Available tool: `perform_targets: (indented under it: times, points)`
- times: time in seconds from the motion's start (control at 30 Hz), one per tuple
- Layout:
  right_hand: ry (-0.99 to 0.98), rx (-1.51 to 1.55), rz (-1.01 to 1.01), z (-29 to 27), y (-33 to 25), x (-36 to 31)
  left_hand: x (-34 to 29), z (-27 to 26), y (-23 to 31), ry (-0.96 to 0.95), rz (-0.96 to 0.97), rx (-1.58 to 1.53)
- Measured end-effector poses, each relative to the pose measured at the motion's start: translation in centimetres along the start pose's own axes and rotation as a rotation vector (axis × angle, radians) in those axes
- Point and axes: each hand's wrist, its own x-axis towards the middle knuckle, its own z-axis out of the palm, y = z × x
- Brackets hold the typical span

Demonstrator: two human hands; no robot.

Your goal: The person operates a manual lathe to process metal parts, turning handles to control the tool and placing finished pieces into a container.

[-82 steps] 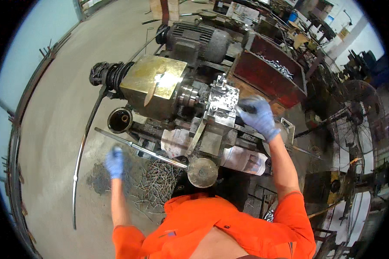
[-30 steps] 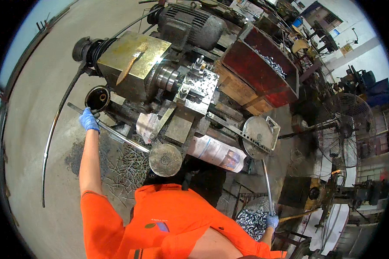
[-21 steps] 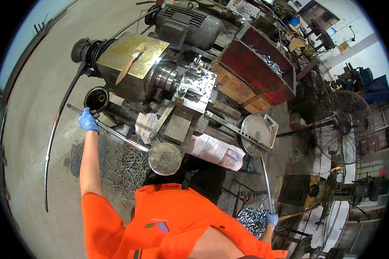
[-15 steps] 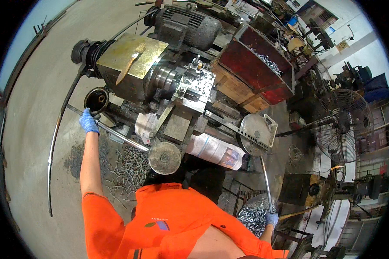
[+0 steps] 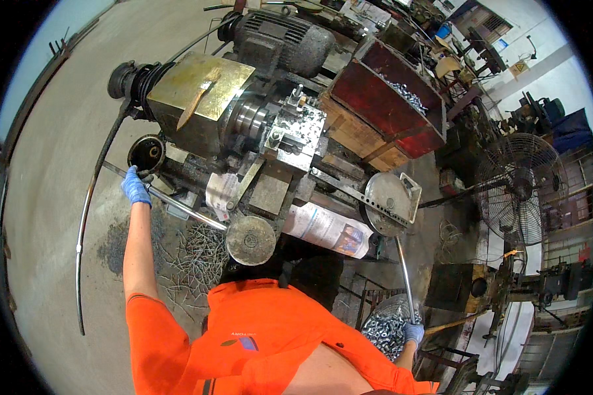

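Observation:
My left hand [image 5: 136,187], in a blue glove, is closed round a long metal bar handle [image 5: 188,212] that slants down to a round metal handwheel [image 5: 251,241]. Just beyond that hand is a dark round cup-like housing [image 5: 147,153]. On the right, my right hand [image 5: 413,333], also gloved in blue, grips the lower end of a shiny lever [image 5: 405,273] coming down from below a round disc [image 5: 383,201]. Its fingers are partly hidden. Beside it stands a basket full of small metal parts [image 5: 383,332]. Between the hands lies the machine's tool block [image 5: 295,135], next to the spindle chuck [image 5: 250,117].
A wooden-handled brush [image 5: 197,102] lies on the brass-coloured headstock cover [image 5: 171,85]. Behind the tool block stands a red bin [image 5: 389,99] with metal parts. A large fan [image 5: 520,187] is at the right. Metal scraps [image 5: 201,257] cover floor at the left; a hose [image 5: 82,243] hangs nearby.
The loose lower end of the hose has shifted slightly to the right. Both hands keep their grips in nearly the same places.

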Motion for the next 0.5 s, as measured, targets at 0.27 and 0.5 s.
perform_targets:
  times: [0.27,0.5]
  points:
    - [0.000,-0.072,0.007,0.7,0.2,0.4,0.5,-0.5,-0.4,-0.040,0.009,0.002]
    - [0.093,-0.033,-0.040,3.4,2.8,2.0,0.7,-0.4,-0.6,-0.061,0.003,-0.029]
